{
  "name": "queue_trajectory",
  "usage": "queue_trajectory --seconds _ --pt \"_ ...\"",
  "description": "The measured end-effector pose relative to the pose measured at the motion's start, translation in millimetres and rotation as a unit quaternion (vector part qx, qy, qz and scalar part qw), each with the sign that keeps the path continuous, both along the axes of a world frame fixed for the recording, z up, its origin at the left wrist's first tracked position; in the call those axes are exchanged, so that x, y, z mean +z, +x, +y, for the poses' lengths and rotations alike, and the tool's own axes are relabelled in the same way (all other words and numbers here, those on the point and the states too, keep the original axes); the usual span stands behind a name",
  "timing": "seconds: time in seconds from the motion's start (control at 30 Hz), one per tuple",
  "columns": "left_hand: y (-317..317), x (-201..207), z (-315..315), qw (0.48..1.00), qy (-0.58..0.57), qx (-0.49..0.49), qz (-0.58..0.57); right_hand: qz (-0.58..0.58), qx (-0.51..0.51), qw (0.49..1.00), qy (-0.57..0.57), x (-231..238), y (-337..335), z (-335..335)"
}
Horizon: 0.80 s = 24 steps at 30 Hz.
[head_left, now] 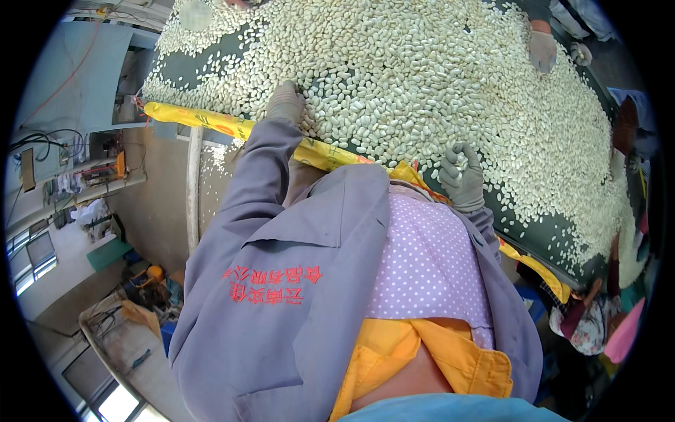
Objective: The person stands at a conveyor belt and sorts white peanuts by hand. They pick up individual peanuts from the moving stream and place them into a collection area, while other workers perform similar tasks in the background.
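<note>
Pale white beans (394, 84) cover a dark green tabletop (228, 50) in a broad, loose layer. My left hand (285, 103), in a grey glove, rests among the beans close to the table's near edge at the left. Its back faces me and its fingertips are hidden, so its grip does not show. Farther right, my right hand (463, 181), also grey-gloved, is held palm up over the near edge. Its fingers curl in around a few white beans (461, 161).
Yellow printed plastic wrapping (200, 119) lines the near edge. Another person's gloved hand (543, 50) touches the beans at the far right. A round, pale translucent disc (195, 15) lies at the far left. Spilled beans (219, 158) dot the floor beside a pale table leg (194, 190).
</note>
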<state>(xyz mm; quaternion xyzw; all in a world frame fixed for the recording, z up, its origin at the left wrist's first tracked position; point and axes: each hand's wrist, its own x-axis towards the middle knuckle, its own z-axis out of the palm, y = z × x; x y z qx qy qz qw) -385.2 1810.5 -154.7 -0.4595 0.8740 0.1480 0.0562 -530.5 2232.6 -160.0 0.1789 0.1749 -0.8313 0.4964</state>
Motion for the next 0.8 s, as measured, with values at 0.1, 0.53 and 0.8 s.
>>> queue_trajectory --seconds 0.1,0.53,0.8 --pt "-14.5 23.8 19.6 0.997 0.022 0.021 -0.065 0.007 -0.003 1.000 -0.001 1.4 -2.5 5.7" --pt "-68.3 -23.5 53.3 0.937 0.176 0.031 0.302 0.014 0.027 0.998 -0.061 0.5 3.8 71.8" --pt "-158.1 -40.4 63.9 0.977 0.027 -0.018 0.211 0.089 0.032 0.991 -0.095 -27.7 17.4 123.9"
